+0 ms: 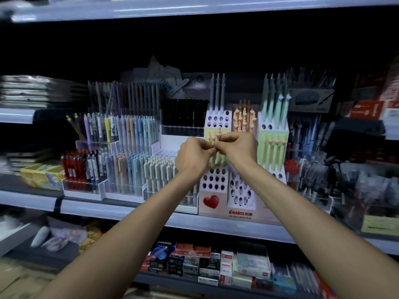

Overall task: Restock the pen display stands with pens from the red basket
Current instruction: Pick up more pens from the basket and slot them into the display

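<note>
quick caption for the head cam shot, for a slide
Left hand and right hand pinch a few pale yellow pens before the heart-marked display stand on a shelf.

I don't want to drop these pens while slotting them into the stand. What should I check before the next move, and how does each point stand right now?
1. Grip: left hand and right hand both pinch the pale pens: ok.
2. Pens held tops up: ok.
3. Free holes in the stand below the hands: ok.
4. One pen parted from the bunch: cannot tell, the hands cover it.
5. Red basket close by: cannot tell, not in view.
</note>
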Available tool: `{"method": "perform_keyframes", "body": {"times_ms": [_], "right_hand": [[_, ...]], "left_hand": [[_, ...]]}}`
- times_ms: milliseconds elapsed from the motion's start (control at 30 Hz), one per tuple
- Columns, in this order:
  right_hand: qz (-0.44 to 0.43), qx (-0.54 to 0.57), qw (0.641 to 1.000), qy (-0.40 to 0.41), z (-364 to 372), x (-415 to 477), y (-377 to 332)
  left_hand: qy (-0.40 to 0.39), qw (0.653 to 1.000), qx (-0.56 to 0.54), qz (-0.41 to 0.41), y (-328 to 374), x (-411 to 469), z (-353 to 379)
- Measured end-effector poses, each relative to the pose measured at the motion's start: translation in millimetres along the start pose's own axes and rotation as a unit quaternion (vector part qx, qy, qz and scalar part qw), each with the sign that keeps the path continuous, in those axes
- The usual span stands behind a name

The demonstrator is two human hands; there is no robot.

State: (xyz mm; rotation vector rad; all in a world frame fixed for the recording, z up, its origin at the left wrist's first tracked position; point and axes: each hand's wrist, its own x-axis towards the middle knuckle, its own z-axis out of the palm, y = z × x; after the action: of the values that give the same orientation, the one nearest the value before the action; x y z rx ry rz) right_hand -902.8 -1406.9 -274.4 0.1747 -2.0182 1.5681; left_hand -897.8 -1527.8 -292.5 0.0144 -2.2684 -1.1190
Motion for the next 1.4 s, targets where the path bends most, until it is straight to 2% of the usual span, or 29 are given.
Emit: {"method": "perform_keyframes", "body": {"times_ms": [467, 800, 1167, 1400], "right_hand": [[0.023, -0.029, 0.999, 0.004, 14, 6, 26], [0.038, -0.061, 0.997, -0.004, 20, 8, 39], [0.005, -0.074, 0.996, 0.049, 33, -8, 48], [0.016, -0.09, 0.995, 0.027, 32, -9, 45]], "left_hand": [[0.034, 0.997, 0.061, -0.036, -8, -1, 24], [0.019, 0.994, 0.086, -0.06, -13, -6, 31], [0.031, 0.99, 0.115, -0.07, -11, -9, 35], [0.002, 0.984, 0.169, -0.062, -6, -4, 25]]}}
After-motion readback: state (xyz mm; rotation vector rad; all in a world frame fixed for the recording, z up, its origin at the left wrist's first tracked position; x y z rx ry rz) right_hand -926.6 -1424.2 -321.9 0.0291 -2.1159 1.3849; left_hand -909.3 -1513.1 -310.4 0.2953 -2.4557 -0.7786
